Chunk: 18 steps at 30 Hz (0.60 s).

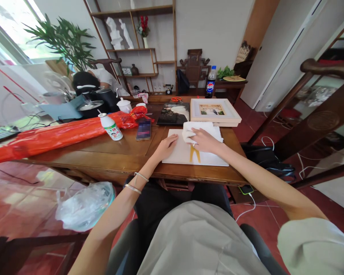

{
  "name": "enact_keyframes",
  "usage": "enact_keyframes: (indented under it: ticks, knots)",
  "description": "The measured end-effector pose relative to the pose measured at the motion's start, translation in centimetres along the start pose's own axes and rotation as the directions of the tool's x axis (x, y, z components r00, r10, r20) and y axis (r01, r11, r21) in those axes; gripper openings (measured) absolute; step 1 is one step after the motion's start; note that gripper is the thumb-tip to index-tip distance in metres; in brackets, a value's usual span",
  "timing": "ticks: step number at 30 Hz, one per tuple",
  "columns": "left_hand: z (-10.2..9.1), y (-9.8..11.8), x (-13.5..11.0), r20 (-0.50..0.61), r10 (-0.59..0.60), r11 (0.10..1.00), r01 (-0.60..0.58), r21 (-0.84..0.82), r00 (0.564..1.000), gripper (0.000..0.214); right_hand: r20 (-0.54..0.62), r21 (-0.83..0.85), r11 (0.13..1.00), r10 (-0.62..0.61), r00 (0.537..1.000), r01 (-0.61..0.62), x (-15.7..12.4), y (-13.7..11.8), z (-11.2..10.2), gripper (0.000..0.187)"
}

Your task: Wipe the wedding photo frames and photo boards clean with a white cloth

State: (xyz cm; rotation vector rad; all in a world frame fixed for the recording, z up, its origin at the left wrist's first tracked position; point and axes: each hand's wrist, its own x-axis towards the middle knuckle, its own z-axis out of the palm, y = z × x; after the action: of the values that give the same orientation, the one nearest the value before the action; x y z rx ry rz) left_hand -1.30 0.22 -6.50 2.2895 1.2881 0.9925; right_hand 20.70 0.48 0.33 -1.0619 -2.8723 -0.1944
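Observation:
A white flat board (186, 156) with a gold mark on it lies on the wooden table (109, 152) in front of me. My left hand (166, 146) rests flat on the board's left edge with its fingers stretched out. My right hand (203, 139) presses a bunched white cloth (199, 129) onto the board's far part, fingers closed over the cloth.
A white picture frame (215, 111) and a dark photo book (174, 113) lie beyond the board. A phone (143, 129), a small white bottle (111, 126) and a long red plastic bag (54, 137) lie to the left. A cola bottle (210, 82) stands behind. A clear plastic bag (84, 206) sits on the floor.

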Motion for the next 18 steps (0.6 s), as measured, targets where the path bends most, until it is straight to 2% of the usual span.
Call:
enact_keyframes:
  ticks: [3, 7, 10, 13, 15, 18]
  knots:
    - [0.1, 0.0, 0.0, 0.001, 0.001, 1.0, -0.001, 0.003, 1.0, 0.041, -0.053, -0.005, 0.998, -0.063, 0.997, 0.063, -1.8, -1.5, -0.2, 0.031]
    - [0.1, 0.2, -0.1, 0.005, 0.009, 1.0, -0.009, -0.009, 1.0, 0.041, -0.07, 0.068, 0.986, -0.146, 0.987, 0.15, -4.8, -4.0, -0.9, 0.029]
    - [0.2, 0.3, -0.1, 0.007, 0.029, 0.999, -0.029, -0.024, 1.0, 0.041, -0.089, 0.097, 0.983, -0.148, 0.985, 0.156, -5.8, -5.2, -1.4, 0.022]
    - [0.2, 0.4, -0.1, -0.001, 0.031, 0.999, -0.031, -0.034, 1.0, 0.04, -0.089, 0.12, 0.979, -0.156, 0.984, 0.166, -4.8, -4.8, -1.1, 0.017]
    - [0.1, 0.4, -0.1, -0.003, 0.023, 0.999, -0.023, -0.037, 1.0, 0.039, -0.091, 0.138, 0.977, -0.149, 0.985, 0.16, -3.3, -3.6, -0.6, 0.018]
    - [0.1, 0.5, 0.0, -0.007, 0.015, 0.999, -0.016, -0.04, 1.0, 0.039, -0.111, 0.14, 0.986, -0.075, 0.991, 0.09, -0.6, -1.3, 0.2, 0.02]
